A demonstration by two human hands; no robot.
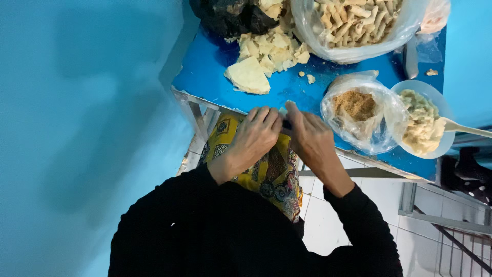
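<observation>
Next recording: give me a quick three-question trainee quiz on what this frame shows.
1. True or false: the left hand and right hand meet at the near edge of the blue table.
2. What sticks out of the bowl of pale filling? A) spoon B) knife C) fork
3. What does the small clear bag beside that bowl hold?

Key: 1 true. 2 A, a pale spoon. 3 brown crumbs.
</observation>
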